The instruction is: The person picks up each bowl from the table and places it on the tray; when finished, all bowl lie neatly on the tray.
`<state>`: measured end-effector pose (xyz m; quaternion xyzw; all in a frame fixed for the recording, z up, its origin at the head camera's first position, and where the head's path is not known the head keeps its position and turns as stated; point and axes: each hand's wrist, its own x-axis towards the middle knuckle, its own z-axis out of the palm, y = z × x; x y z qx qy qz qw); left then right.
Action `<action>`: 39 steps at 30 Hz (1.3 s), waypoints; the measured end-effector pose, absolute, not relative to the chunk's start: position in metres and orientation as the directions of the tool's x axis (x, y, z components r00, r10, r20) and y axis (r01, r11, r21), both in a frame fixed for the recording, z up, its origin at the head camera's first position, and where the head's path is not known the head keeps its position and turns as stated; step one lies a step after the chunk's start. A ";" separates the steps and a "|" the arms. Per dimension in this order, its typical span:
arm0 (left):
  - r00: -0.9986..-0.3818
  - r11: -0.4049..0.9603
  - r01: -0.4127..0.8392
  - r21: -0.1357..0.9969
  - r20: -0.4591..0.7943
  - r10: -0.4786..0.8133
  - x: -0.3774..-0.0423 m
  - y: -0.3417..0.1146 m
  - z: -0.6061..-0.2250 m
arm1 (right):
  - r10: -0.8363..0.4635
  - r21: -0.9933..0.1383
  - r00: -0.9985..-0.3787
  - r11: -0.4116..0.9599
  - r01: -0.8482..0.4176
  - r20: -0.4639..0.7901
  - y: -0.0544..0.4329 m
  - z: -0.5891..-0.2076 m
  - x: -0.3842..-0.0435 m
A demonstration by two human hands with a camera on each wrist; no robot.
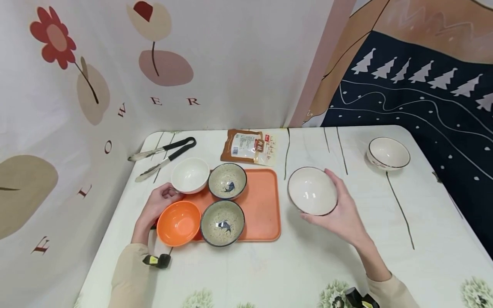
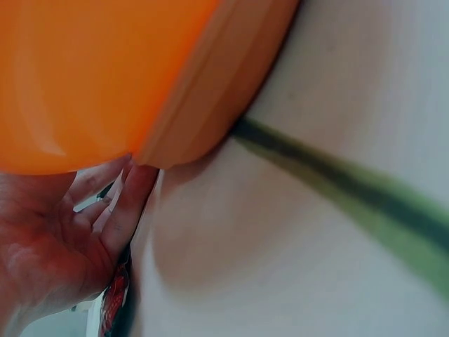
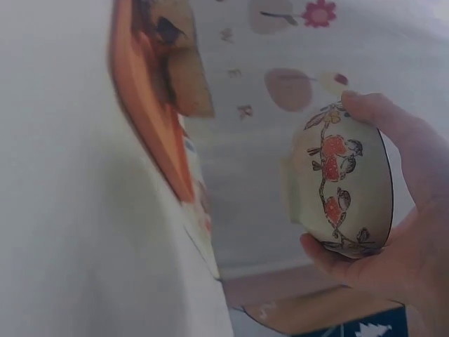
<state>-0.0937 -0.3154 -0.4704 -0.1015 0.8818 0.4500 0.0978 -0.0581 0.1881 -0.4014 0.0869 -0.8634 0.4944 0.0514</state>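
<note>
My right hand grips a white bowl with a dark rim, holding it above the table right of the tray. Red birds and branches decorate the outside of that bowl in the right wrist view, where thumb and fingers span its rim. At the left edge of the orange tray is my left hand, between a plain white bowl and an orange bowl. Its fingertips are hidden at the tray edge, so I cannot tell whether they grip it. Two speckled bowls with fish drawings also sit there.
Tongs with black handles lie at the back left. Behind the tray is a brown food packet. Another white dark-rimmed bowl stands at the far right. A fabric curtain closes off the back.
</note>
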 end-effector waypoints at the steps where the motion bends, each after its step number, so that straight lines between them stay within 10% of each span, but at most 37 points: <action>1: -0.960 0.574 -0.269 0.773 -0.266 -0.092 -0.094 -0.315 -0.471 | -0.122 -0.839 -0.976 0.498 -0.219 0.182 0.184 -0.405 -0.058; 39: -0.961 0.577 -0.267 0.772 -0.255 -0.104 -0.094 -0.316 -0.472 | -0.450 -0.797 -0.876 0.457 -0.395 0.177 0.118 -0.464 -0.052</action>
